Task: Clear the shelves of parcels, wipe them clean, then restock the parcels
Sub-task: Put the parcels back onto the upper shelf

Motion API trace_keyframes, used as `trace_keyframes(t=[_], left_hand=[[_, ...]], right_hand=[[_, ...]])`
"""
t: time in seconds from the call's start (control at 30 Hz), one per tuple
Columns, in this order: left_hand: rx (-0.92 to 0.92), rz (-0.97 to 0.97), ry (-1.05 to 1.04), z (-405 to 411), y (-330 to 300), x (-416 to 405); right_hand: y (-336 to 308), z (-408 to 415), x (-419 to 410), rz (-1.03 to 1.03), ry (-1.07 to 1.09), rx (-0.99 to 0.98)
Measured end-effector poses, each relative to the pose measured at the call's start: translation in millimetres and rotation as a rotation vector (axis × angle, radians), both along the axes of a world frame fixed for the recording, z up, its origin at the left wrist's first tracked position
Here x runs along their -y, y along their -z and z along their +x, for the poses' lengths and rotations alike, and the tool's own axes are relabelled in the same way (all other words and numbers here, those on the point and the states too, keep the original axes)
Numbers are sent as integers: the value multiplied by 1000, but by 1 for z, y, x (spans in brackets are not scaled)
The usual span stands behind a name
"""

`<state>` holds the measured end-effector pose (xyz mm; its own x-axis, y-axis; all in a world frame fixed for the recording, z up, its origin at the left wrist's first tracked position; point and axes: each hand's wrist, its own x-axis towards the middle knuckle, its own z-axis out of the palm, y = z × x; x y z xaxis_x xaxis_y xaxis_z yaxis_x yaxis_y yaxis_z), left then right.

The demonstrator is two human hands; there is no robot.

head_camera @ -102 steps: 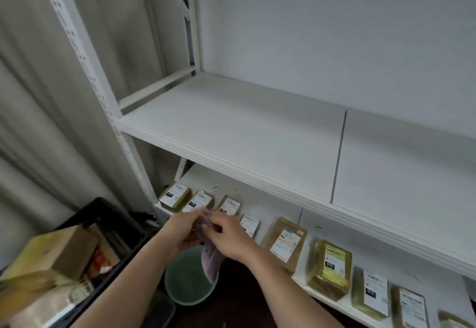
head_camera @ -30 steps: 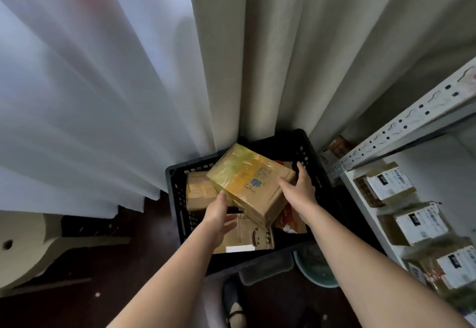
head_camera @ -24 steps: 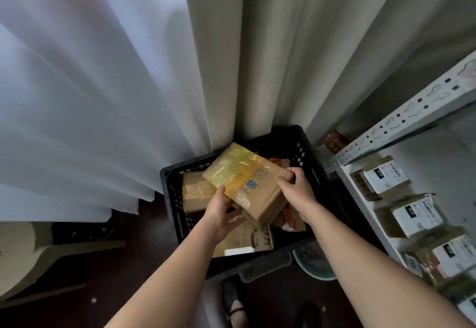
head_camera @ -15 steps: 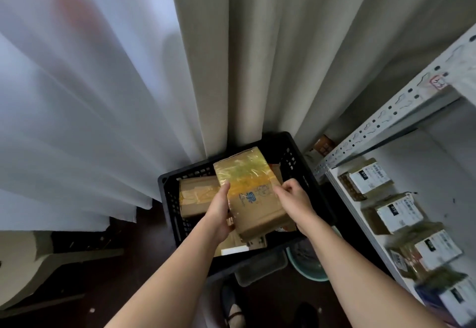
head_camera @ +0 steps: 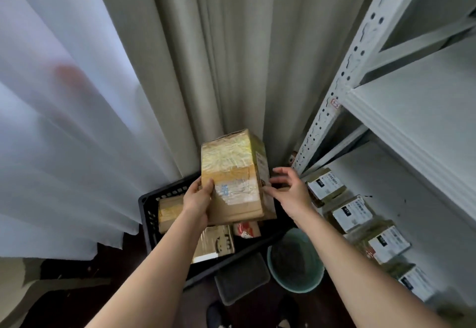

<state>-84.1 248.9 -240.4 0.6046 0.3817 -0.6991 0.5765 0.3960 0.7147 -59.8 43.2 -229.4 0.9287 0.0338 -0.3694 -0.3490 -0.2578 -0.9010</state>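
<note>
Your left hand [head_camera: 198,200] grips the taped cardboard parcel [head_camera: 233,175] along its left edge, thumb curled over the top face and fingers wrapped underneath. Your right hand [head_camera: 289,193] is at the parcel's right side with its fingers loosely spread; the fingertips [head_camera: 268,190] touch or nearly touch the side face, and you cannot tell which. The parcel is raised between your hands, above the crate, tilted with its far end higher and shiny yellowish tape across that end.

Below your hands sits the black plastic crate [head_camera: 148,208]. Inside it, under your left hand, lies another taped brown box [head_camera: 168,213], with a flatter carton [head_camera: 215,244] nearer to you and a small red-and-white packet [head_camera: 246,228] beside that. Just below your right forearm stands a green bucket [head_camera: 296,266], and a dark lid or tray [head_camera: 240,277] lies next to it on the dark floor.

To the right of your right hand, the lower shelf [head_camera: 417,209] carries a row of small labelled parcels [head_camera: 351,211] along its front edge. Above it the upper shelf [head_camera: 422,111] shows bare white board, held by a perforated white upright [head_camera: 334,101].

Beyond your hands hang beige curtains [head_camera: 231,57], and a sheer white curtain [head_camera: 56,121] hangs further to the left.
</note>
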Motion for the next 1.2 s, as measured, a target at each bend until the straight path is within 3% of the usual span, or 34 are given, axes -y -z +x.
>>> trace_keyframes(t=[0.17,0.3,0.5,0.63,0.8,0.93,1.03,1.2], left_hand=[[101,-37,134,12,-45,26],[199,-84,252,30,-79,49],[240,-225,380,48,-128,99],[325,-68,467,56,-161,143],[343,-18,563,60,-196,192],[454,179,671,67,-218,228],[480,133,763,71,-237,249],[443,162,890,77,-246,275]], right_hand=[[-50,12,46,-83,-18,-27],[-95,15,70,260,-108,-71],[-155,0,103,553,-67,-46],[-184,-7,128,676,78,35],[-214,-9,174,676,231,103],[-233,1,205,607,407,185],[-238,14,219,518,581,236],[-226,37,236,461,683,120]])
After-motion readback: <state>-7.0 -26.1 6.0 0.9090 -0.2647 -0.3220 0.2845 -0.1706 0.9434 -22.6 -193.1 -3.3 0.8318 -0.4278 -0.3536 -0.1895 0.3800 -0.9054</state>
